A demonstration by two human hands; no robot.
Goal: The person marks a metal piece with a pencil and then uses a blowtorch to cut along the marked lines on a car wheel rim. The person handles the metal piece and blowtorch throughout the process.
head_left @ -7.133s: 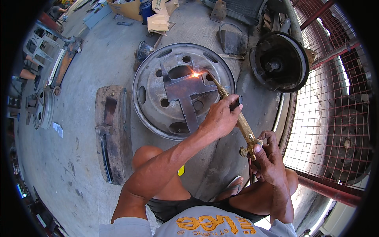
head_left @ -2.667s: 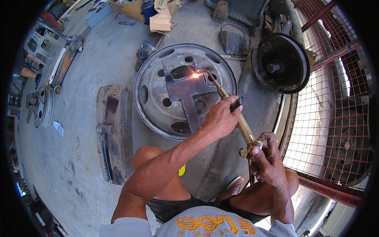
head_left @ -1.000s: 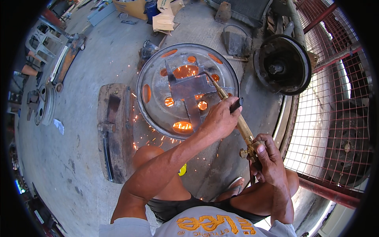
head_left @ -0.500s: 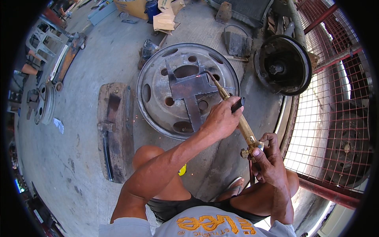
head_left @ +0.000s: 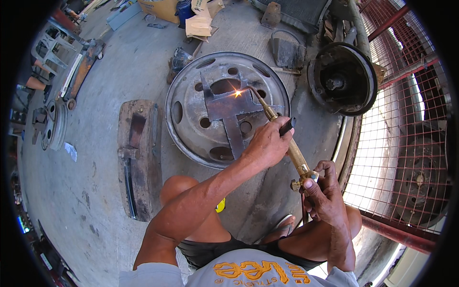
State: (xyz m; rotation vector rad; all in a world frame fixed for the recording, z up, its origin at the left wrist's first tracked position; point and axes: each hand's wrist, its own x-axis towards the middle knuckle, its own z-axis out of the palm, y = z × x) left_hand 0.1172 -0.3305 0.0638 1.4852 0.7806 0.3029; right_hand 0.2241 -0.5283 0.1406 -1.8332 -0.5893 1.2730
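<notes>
A brass gas torch [head_left: 298, 158] slants across my front, its thin bent tip over a dark, roughly cut steel plate [head_left: 229, 107]. A bright orange glow with sparks shows on the plate at the tip. My left hand [head_left: 268, 146] is closed around the torch body near its neck; a short black cylinder [head_left: 288, 126] sticks out beside the fingers. My right hand [head_left: 325, 196] grips the rear end by the valve knobs [head_left: 296, 184]. The plate lies on a grey steel wheel rim [head_left: 178, 136], flat on the concrete floor.
Left of the rim lies a worn block [head_left: 138, 112] with a hammer-like tool with a dark handle [head_left: 129, 184] on it. A black drum [head_left: 342, 79] stands at the right, near red wire mesh fencing [head_left: 377, 143]. Cardboard [head_left: 198, 26] and a dustpan-like scoop [head_left: 288, 51] sit beyond.
The small reddish spot at the torch tip has become a bright orange flare with sparks. Both hands and the torch stay almost where they were.
</notes>
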